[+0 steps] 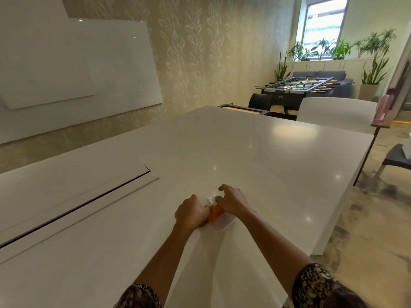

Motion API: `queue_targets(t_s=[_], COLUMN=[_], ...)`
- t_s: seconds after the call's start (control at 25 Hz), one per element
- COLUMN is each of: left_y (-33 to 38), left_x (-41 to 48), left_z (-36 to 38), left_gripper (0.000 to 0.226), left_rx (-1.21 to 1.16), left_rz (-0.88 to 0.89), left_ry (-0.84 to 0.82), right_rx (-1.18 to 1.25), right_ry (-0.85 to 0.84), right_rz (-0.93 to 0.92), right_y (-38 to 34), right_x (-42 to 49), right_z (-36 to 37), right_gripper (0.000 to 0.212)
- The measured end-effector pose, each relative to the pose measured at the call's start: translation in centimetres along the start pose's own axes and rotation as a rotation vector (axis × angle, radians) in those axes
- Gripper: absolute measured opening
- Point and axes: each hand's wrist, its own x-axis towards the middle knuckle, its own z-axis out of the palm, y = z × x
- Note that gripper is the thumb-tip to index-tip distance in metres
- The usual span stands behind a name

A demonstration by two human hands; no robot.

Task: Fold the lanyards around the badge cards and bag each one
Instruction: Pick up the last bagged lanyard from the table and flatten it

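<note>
Gripping one lanyard (215, 214), one bag (211, 197): left hand (191, 213), right hand (233, 201).

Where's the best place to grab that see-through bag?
Probably its crinkled far end: pinch the clear bag there from above, where it puffs up between the left hand and right hand. The near part lies flat on the table by the orange lanyard, harder to get under.
</note>
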Motion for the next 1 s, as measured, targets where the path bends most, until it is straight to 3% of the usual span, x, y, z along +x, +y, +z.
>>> queue_targets(t_s=[0.2,0.56,1.0], left_y=[0.0,-2.7,-13.5], left_x=[0.2,0.3,-4.2], left_z=[0.0,-2.1,-7.3], left_gripper=[0.051,0.053,0.050], left_rx=[-0.196,-0.424,-0.594], left_rz=[-0.034,-0.091,-0.275], left_ry=[-0.058,0.039,0.180], right_rx=[0.014,0.135,0.231], right_ry=[-0.016,-0.083,-0.255], right_rz=[0.000,-0.048,-0.166], right_y=[0.4,-2.8,-13.2], right_x=[0.9,2.2,-1.6], right_z=[-0.4,0.8,7.6], right_gripper=[0.045,0.035,0.030])
